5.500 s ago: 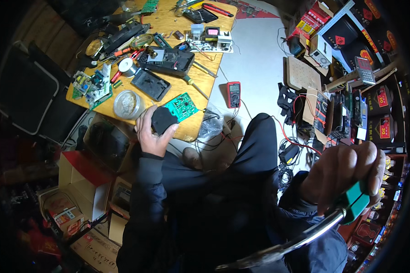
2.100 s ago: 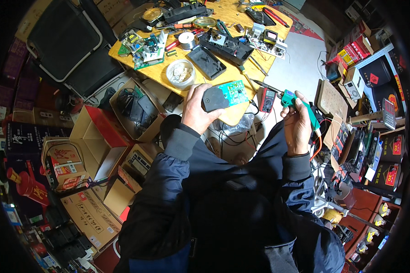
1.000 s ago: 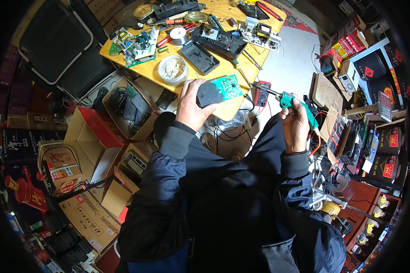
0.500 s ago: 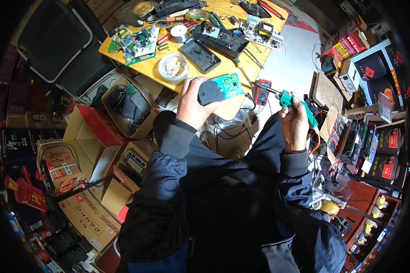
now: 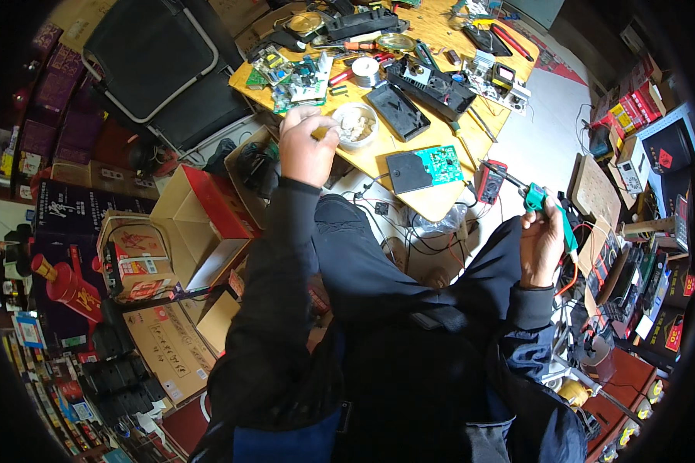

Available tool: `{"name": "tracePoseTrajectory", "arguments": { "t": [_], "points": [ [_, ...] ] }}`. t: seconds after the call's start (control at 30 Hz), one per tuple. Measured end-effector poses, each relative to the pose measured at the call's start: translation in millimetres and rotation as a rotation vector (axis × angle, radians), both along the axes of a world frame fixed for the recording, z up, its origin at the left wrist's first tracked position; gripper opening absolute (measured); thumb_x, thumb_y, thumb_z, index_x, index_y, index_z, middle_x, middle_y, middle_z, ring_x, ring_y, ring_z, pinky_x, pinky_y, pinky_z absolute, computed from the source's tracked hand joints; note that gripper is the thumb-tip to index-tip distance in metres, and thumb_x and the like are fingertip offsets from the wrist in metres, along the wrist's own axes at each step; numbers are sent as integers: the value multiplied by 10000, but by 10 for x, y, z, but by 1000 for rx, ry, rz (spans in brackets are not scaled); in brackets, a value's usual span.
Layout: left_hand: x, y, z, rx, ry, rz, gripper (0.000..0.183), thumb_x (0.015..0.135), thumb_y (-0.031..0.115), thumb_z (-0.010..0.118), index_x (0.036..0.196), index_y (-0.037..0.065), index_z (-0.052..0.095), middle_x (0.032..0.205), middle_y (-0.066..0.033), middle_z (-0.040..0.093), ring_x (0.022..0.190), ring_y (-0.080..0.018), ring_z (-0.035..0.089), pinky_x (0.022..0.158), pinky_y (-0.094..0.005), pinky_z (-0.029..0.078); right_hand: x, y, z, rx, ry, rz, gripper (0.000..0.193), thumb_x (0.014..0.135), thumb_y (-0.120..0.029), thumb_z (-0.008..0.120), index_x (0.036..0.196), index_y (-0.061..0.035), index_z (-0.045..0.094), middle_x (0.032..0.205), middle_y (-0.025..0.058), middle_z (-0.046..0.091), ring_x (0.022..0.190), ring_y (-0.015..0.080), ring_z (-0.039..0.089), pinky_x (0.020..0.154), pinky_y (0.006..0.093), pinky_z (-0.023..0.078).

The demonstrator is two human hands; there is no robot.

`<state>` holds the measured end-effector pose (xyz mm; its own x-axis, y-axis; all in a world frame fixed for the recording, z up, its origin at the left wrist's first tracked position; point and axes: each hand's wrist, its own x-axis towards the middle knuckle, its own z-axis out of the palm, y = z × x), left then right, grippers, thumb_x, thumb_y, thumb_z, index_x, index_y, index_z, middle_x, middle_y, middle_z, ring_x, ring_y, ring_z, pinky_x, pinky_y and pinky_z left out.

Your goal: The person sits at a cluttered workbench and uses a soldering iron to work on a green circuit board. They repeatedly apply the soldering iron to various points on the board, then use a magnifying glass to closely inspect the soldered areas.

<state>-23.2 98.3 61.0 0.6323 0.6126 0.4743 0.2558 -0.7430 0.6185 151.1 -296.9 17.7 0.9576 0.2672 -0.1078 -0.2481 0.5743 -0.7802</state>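
Just right of centre in the frame, we have the green circuit board [image 5: 445, 163] with its black block [image 5: 409, 172], lying on the table [image 5: 440, 202] near its lower edge. To its right, our right hand [image 5: 544, 241] is wrapped around a green-handled soldering iron [image 5: 533, 198] pointing toward the upper left. Left of the board, our left hand [image 5: 307, 147], fingers partly curled, is beside the tub [image 5: 372, 135] of pale lumps; we cannot tell whether it holds anything.
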Motion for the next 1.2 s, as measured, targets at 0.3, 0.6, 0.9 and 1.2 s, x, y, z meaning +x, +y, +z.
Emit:
{"name": "tracePoseTrajectory", "arguments": {
  "t": [0.3, 0.6, 0.9, 1.2],
  "points": [
    [372, 270, -60, 100, 388, -150, 125, 745, 110, 837, 868, 129, 841, 1255, -146, 671, 1192, -360, 602, 1077, -413, 468, -10, -34, 44, -4, 27, -28, 301, 1070, -174, 601, 1283, 35, 645, 1002, 100, 690, 722, 143, 610, 633, 287, 516],
    [485, 308, -93, 117, 491, -137, 66, 741, 129, 837, 805, 147, 839, 1202, -136, 687, 1171, -349, 612, 1054, -411, 481, 7, -18, 28, -62, 19, -37, 312, 1059, -165, 611, 1298, 35, 628, 1019, 96, 682, 734, 138, 612, 636, 294, 521],
    [460, 324, -128, 29, 346, -198, 161, 732, 112, 842, 892, 99, 831, 1179, -155, 674, 1158, -352, 628, 1046, -414, 496, 1, 25, 17, -10, 4, 19, 323, 1062, -158, 600, 1318, 38, 616, 1010, 107, 682, 738, 147, 612, 634, 299, 519],
    [604, 238, -175, 173, 389, -217, 141, 759, 129, 805, 893, 161, 837, 1135, -101, 672, 1109, -323, 620, 1005, -414, 498, -14, 8, 29, -23, 11, 0, 333, 1064, -160, 602, 1324, 49, 611, 1006, 108, 684, 734, 144, 610, 639, 297, 516]
  ]
}}
